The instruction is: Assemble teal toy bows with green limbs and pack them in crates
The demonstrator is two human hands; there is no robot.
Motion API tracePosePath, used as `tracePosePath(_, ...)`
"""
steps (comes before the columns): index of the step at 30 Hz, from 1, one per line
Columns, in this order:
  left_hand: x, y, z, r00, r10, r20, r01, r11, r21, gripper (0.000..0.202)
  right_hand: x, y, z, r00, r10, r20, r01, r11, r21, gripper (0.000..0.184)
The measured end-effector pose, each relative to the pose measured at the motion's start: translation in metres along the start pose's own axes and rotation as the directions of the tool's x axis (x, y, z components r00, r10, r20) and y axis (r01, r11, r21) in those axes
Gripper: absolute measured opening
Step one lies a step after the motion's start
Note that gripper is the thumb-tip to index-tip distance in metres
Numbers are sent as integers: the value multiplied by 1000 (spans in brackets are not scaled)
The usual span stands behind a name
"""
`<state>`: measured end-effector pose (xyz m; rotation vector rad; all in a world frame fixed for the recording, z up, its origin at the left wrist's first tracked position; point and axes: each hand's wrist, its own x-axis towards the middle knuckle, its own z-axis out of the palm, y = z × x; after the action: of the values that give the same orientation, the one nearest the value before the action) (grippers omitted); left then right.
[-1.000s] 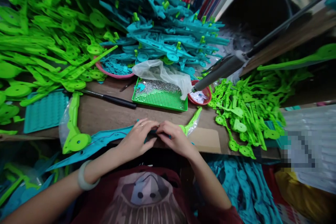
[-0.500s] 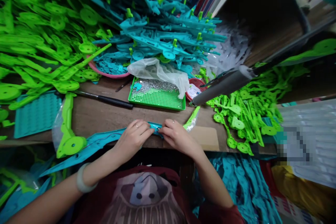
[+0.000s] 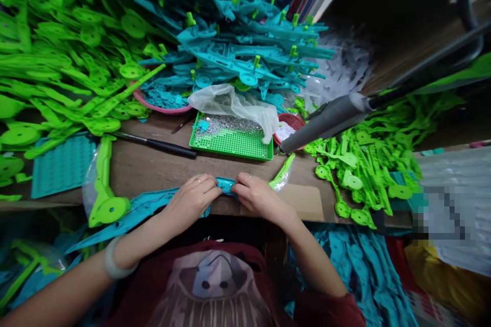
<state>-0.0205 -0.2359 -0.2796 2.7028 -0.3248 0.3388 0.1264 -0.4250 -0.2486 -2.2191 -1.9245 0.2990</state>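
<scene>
My left hand [image 3: 194,199] and my right hand [image 3: 256,196] meet at the front edge of the wooden table [image 3: 161,166]. Both pinch a long teal plastic sword-shaped part [image 3: 141,207] that runs off to the lower left; the fingers are curled onto its middle section. A green plastic part in a clear bag [image 3: 283,171] sticks out to the right of my right hand. A pale bangle [image 3: 113,265] sits on my left wrist.
A green tray [image 3: 233,143] with small silver screws and a clear bag lies beyond my hands. A black-handled tool [image 3: 161,145] lies left of it. Heaps of green parts [image 3: 57,61] and teal parts [image 3: 238,46] fill the back. More green parts [image 3: 364,163], a grey padded bar [image 3: 326,120].
My hands stay pinched on the teal part, and their fingertips have drawn slightly closer at its middle. The view has shifted a little.
</scene>
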Motion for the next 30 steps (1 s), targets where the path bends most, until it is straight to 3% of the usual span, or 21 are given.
tracePosePath(5,-1,3,4,999,-26,-42,25,1000,-10,17,0,5,0,998,57,-22,-53,991,119,14)
tracePosePath(12,3,14,-3,997,-15,69,9,996,93,18,7,0,-6,1000,-3,13,1,987,159,11)
tracePosePath(16,1,19,0,999,21,28,-26,986,165,18,22,3,-2,999,-30,13,28,988,149,15)
tracePosePath(20,0,23,6,998,56,30,-62,962,265,22,29,10,1,999,36,4,-36,994,108,15)
tracePosePath(23,0,26,7,999,29,23,-34,959,282,23,27,14,-2,999,48,-25,-41,970,241,13)
tracePosePath(27,2,26,5,999,49,-5,-46,965,260,26,26,19,-5,997,-24,-74,57,869,492,12)
tracePosePath(30,3,25,4,994,101,-30,-90,960,267,33,29,22,-1,995,-52,-81,83,895,439,13)
